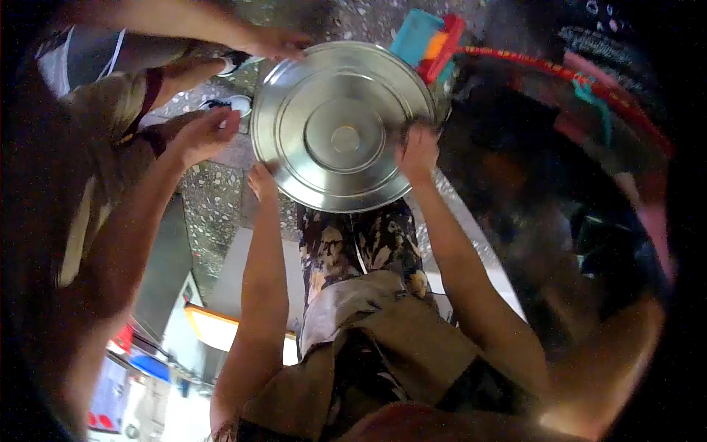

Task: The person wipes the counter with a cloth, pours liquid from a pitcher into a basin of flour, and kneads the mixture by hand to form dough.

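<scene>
A large round metal tray, shiny with concentric rings and a small disc at its centre, is in front of my legs; whether it is a tray or a lid I cannot tell. My left hand grips its lower left rim, fingers closed at the edge. On the right side, my right hand is closed on the rim, slightly blurred. Another person's hand is at the tray's upper left edge. That person's other hand is left of the tray, apart from it.
A teal and red plastic thing with an orange part lies beyond the tray. A red patterned strip runs right from it. The floor is speckled stone. A person's shoe is left of the tray. Dark, blurred shapes fill the right.
</scene>
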Demonstrator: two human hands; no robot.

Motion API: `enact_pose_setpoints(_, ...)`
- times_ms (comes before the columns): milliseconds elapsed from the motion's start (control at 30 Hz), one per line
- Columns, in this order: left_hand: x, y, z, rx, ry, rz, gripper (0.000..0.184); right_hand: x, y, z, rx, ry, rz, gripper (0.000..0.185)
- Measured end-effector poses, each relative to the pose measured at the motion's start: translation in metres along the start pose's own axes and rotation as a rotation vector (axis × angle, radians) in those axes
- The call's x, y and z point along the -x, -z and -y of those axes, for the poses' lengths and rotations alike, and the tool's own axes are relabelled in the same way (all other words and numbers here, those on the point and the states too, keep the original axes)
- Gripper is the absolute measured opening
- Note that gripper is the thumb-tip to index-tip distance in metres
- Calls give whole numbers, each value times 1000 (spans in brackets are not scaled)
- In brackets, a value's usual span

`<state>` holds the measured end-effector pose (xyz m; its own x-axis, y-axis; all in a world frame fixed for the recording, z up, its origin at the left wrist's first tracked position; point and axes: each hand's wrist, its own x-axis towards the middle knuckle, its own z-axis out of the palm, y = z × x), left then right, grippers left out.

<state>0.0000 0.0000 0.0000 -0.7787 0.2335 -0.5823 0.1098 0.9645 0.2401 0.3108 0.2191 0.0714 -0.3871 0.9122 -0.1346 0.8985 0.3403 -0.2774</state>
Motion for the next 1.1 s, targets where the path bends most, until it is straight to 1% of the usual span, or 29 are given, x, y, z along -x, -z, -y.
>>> enact_pose_setpoints(33,-1,-8,-9,37,8,-31,34,16,-12,-11,-25,77,38,37)
enact_pose_setpoints(67,21,-4,-28,37,-1,145,33,33,-27,-28,-48,156,83,37)
enact_pose_setpoints(100,73,-26,-35,175,-81,457,32,67,40,-53,114,82,253,39)
enact_pose_setpoints(133,93,-11,6,205,-57,419,32,87,48,-39,71,17,471,42)
enact_pose_setpoints(167,105,-2,56,109,-463,225,32,93,61,-17,-105,-173,665,44)
enact_pose_setpoints(200,127,47,92,-119,-823,-4,33,96,64,9,-355,-333,921,47)
enact_pose_setpoints(267,198,91,105,-13,-296,352,31,141,24,-41,-361,-388,1109,63)
enact_pose_setpoints(333,270,141,84,55,-234,344,29,156,25,-74,-123,-245,735,60)
enact_pose_setpoints(367,284,138,107,88,-171,337,27,148,63,-64,-267,-473,754,59)
enact_pose_setpoints(400,289,124,144,48,-86,352,28,142,105,-35,-195,-314,614,56)
enact_pose_setpoints(433,299,125,163,57,-114,337,29,140,82,-64,4,-269,665,53)
enact_pose_setpoints(467,309,130,179,121,-22,389,29,139,128,-22,-114,-272,622,55)
enact_pose_setpoints(500,324,151,187,85,-46,440,28,138,102,-41,-93,-229,607,50)
enact_pose_setpoints(533,329,143,214,146,27,311,28,138,74,-64,-71,-186,590,46)
enact_pose_setpoints(567,341,133,244,195,111,199,28,135,54,-67,-45,-187,633,42)
enact_pose_setpoints(600,351,133,264,237,147,155,28,133,35,-70,-18,-187,676,38)
enact_pose_setpoints(633,357,136,280,343,278,76,30,131,27,-49,25,-144,725,36)
enact_pose_setpoints(667,360,140,305,453,385,2,31,135,25,-7,69,-46,770,35)
enact_pose_setpoints(700,358,130,329,484,390,-23,31,139,17,36,135,116,812,33)
enact_pose_setpoints(767,361,116,372,595,500,-87,33,148,-10,131,335,644,821,30)
enact_pose_setpoints(800,379,134,377,624,468,-66,34,154,-26,180,373,895,769,28)
enact_pose_setpoints(833,383,138,391,630,475,-75,34,158,-41,226,347,1084,681,26)
enact_pose_setpoints(867,386,128,410,653,539,-62,35,208,49,325,-110,940,602,28)
enact_pose_setpoints(900,387,113,427,682,602,-44,35,220,65,389,-106,946,731,31)
enact_pose_setpoints(933,389,97,446,693,609,-51,35,227,65,427,-215,999,685,35)
enact_pose_setpoints(967,387,80,466,452,510,63,36,241,96,474,-343,1034,786,33)
enact_pose_setpoints(1000,379,74,478,213,405,174,37,244,96,507,-336,1049,812,34)
enact_pose_setpoints(1067,384,113,464,183,332,394,38,245,92,555,-363,1064,830,34)
enact_pose_setpoints(1100,375,105,458,511,679,204,37,245,84,581,-400,1063,844,35)
